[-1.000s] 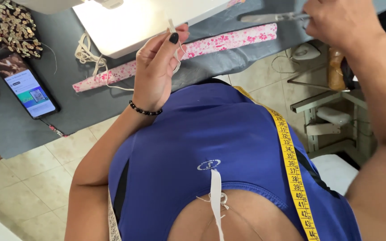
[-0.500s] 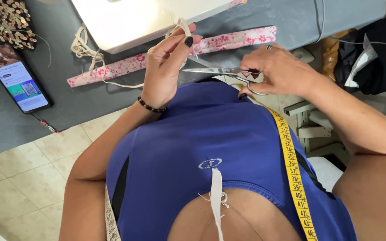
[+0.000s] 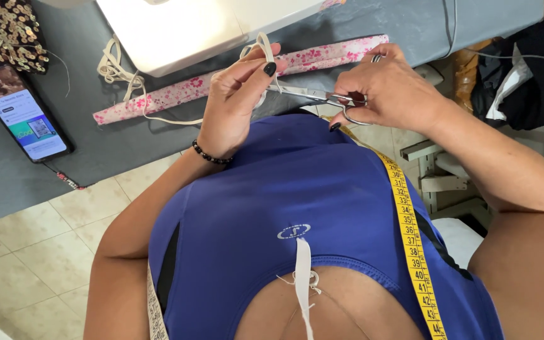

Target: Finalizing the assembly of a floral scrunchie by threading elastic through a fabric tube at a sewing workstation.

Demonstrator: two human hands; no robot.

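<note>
At far left on grey tabletop (image 3: pixel 347 19), black smartphone (image 3: pixel 23 113) lying face-up with lit screen; cream elastic cord (image 3: pixel 118 72) trailing beside pink floral fabric strip (image 3: pixel 221 85) under white sewing machine (image 3: pixel 177 28). Left hand (image 3: pixel 237 94) pinched shut on loop of cord, apparently held taut for cutting. Right hand (image 3: pixel 388 91) closed through handles of silver scissors (image 3: pixel 322 97), blades at cord; yellow measuring tape (image 3: pixel 410 245) draped over blue top (image 3: pixel 272 208).

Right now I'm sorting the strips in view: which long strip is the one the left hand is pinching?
The white elastic, looped above the left hand. The floral strip lies flat on the table, and the yellow tape hangs over the shoulder.
</note>
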